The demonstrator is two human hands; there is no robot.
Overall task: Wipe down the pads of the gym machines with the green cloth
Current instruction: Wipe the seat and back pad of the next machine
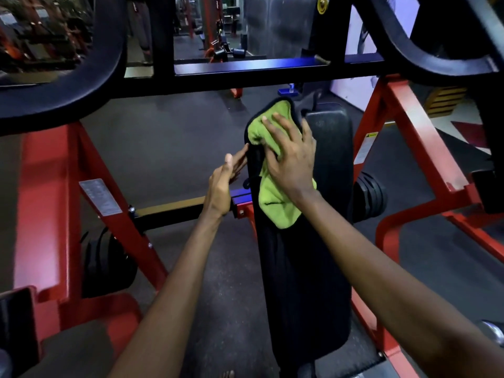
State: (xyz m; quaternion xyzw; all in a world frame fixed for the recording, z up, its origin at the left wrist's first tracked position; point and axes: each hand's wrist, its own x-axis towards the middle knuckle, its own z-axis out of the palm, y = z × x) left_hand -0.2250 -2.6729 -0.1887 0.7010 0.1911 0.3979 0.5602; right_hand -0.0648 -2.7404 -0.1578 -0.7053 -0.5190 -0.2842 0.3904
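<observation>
The long black pad (302, 268) of the gym machine runs away from the person, and all places below are given from it. The green cloth (272, 203) lies on the far half of the pad, toward its left side; its far end bunches up near the top edge of the pad and its near end hangs in a point toward the person.

The right hand (289, 159) lies flat on the cloth with the fingers spread wide, pressing it against the pad; it does not close around the cloth. The left hand (223, 184) is beside the left edge of the pad, open, with straight fingers whose tips touch that edge. It holds nothing.

A second black pad (332, 148) stands just to the right of the long pad. Red frame beams (54, 203) rise on both sides. On the left beam there is a grey label plate (99, 197), and on the right beam a white label with a yellow strip (365, 148); the writing on both is too small to read. Black weight plates (109, 266) hang low on the left, and more (372, 195) on the right. A dark crossbar (272, 69) passes beyond the far end of the pad.
</observation>
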